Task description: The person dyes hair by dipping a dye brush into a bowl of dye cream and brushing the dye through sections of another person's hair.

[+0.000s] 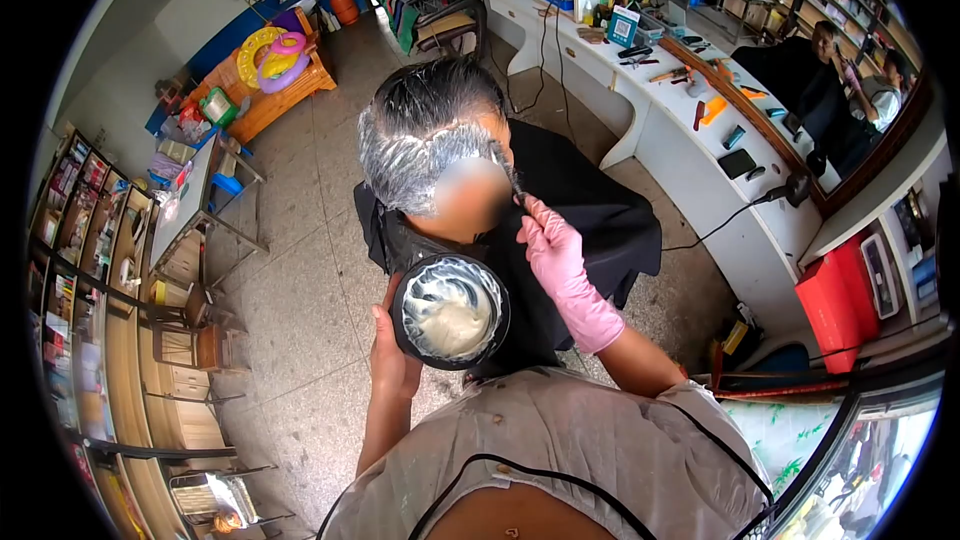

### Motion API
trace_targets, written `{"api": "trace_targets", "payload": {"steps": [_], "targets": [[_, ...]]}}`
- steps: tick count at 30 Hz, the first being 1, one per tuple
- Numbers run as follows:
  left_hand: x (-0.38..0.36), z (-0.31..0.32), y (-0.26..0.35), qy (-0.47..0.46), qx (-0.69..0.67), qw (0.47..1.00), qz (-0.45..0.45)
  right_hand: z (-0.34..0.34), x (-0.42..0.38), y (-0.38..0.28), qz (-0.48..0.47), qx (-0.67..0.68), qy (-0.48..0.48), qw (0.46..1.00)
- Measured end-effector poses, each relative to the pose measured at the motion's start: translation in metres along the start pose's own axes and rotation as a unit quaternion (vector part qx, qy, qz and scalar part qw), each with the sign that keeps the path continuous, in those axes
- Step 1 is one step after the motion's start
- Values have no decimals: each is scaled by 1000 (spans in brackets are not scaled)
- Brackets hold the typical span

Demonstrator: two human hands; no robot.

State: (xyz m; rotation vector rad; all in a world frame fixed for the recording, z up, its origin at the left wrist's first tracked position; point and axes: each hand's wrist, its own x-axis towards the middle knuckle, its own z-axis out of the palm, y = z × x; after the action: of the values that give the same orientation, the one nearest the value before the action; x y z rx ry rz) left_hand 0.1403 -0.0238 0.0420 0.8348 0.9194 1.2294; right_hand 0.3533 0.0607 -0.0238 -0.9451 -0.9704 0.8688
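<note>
My bare left hand (393, 350) holds a black bowl (401, 325) from its left side, tilted so its inside shows. Thick off-white cream (456, 322) coats the bowl's bottom and walls. My right hand (560, 270), in a pink glove, pinches a thin dark-handled tool (519, 199) beside the seated person's hairline; its working end cannot be made out. White cream coats the hair (395, 155) at the sides and front, while the crown looks mostly dark. A black cape (595, 195) covers the person's body.
A white counter (660, 105) with combs, clippers and bottles runs along the right under mirrors (850, 70). A hair dryer (795, 188) hangs at its edge by a cord. Shelves (110, 290) and a small table (185, 195) stand left, a wooden bench (290, 90) behind.
</note>
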Motion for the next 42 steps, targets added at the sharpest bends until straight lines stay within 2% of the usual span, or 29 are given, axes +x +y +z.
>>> {"api": "trace_targets", "payload": {"steps": [5,7,11,14,15,16,19,21,22,25,26,27,28,29,30,32,33,35,36,37,38,40,42], "targets": [[-3,-1,0,8,3,1000,-6,-2,-3,-13,-10,28,-7,1000],[-4,-1,0,10,4,1000,-9,-5,6,-14,18,18,-3,1000],[-3,-4,-2,10,-6,1000,-20,18,1,1,-111,-25,-9,993],[-4,-3,-2,10,-4,1000,-19,26,-5,6,-301,-126,-24,945],[-4,-4,-2,10,-4,1000,-19,25,-5,7,-301,-126,-24,945],[-4,-5,-3,5,-3,1000,-15,25,-4,2,-204,-58,-16,977],[-5,-6,-4,3,-3,1000,-6,18,6,-36,-89,-54,-3,995],[-6,-7,-5,4,-6,1000,-3,21,12,-22,-164,-97,-12,982],[-6,-8,-5,8,-8,1000,-8,29,9,-17,-143,-59,-13,988],[-6,-6,-5,9,-14,1000,-13,27,-4,-17,-295,-218,-50,929],[-6,-6,-5,8,-15,1000,-15,29,-5,-22,-110,79,-17,991],[-6,-5,-4,8,-15,1000,-15,32,-5,-27,90,366,18,926],[-6,-4,-4,5,-8,1000,-8,22,4,-32,-71,64,-26,995],[-6,-4,-4,3,0,1000,-1,12,13,-38,-233,-231,31,944],[-6,-4,-4,5,-2,1000,-1,10,22,-17,-217,-134,25,967],[-7,-5,-3,8,3,1000,-7,15,19,-27,-241,-277,45,929],[-7,-5,-3,8,3,1000,-7,18,10,-34,-191,-301,16,934],[-8,-5,-4,13,1,1000,-10,24,-3,-42,-271,-393,-18,878],[-7,-5,-4,13,1,1000,-9,24,-5,-36,-322,-391,-14,862],[-7,-5,-4,14,-1,1000,-7,23,-4,-28,-323,-391,-14,862],[-7,-5,-5,15,-2,1000,-4,22,0,-21,-273,-316,-6,909],[-8,-5,-5,17,-1,1000,2,11,9,-18,-190,-161,3,969],[-10,-5,-6,22,-2,1000,7,7,20,-23,-148,-97,7,984]]}}
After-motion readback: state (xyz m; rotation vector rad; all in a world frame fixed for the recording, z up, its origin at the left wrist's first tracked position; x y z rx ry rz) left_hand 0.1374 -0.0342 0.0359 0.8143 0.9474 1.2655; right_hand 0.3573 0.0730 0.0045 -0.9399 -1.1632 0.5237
